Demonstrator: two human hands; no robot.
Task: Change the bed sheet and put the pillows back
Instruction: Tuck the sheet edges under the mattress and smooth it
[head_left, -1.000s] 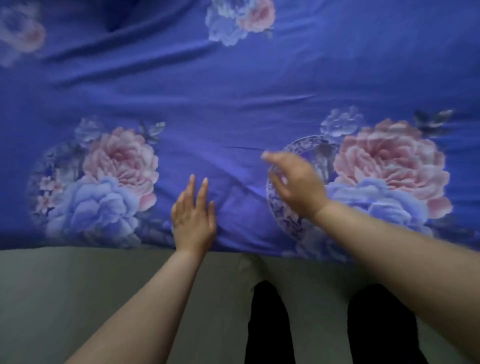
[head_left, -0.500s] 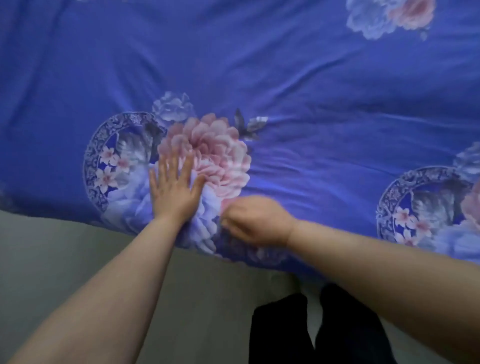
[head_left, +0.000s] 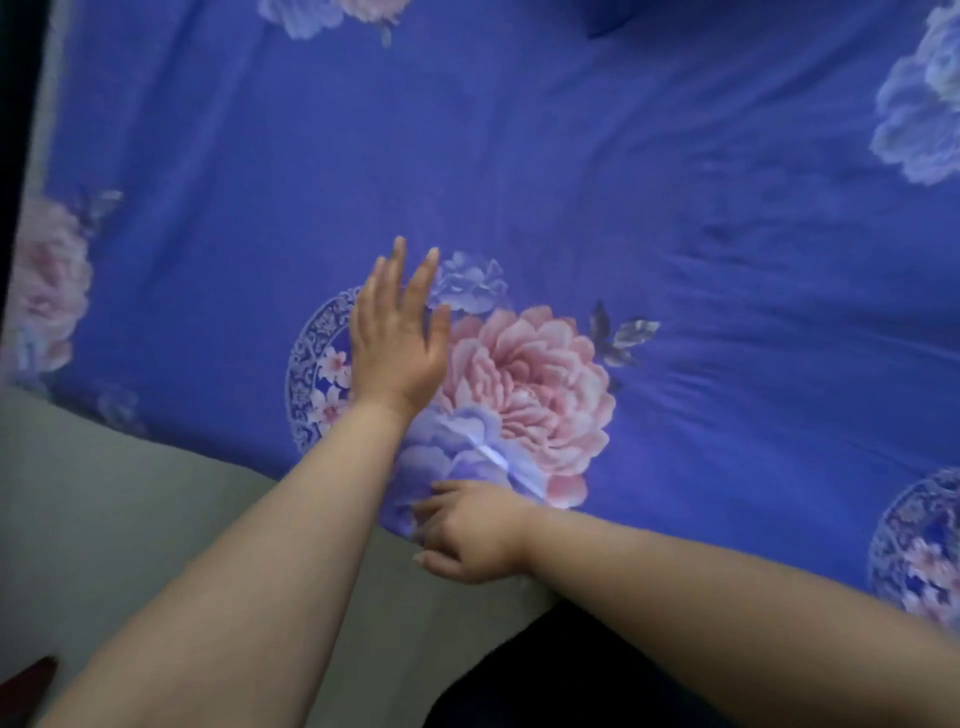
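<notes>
Bed sheet, deep blue with large pink and pale blue flowers, is spread over the mattress and fills most of the view, its near edge running on a slant from the left side down toward the lower right, where it meets the grey side of the bed. A raised crease is seen across the pale blue flower, running from just beyond the right hand up toward the left wrist; it is judged to be what the coming smoothing stroke must deal with. The left hand is laid flat on the sheet well in from the edge, fingers straight and slightly spread, pointing away from the body, nothing being held. The right hand is placed at the very edge, nearer to the crease, fingers curled over the hem; whether cloth is actually pinched cannot be told. Fainter wrinkles are seen to the right. No pillows are shown.
</notes>
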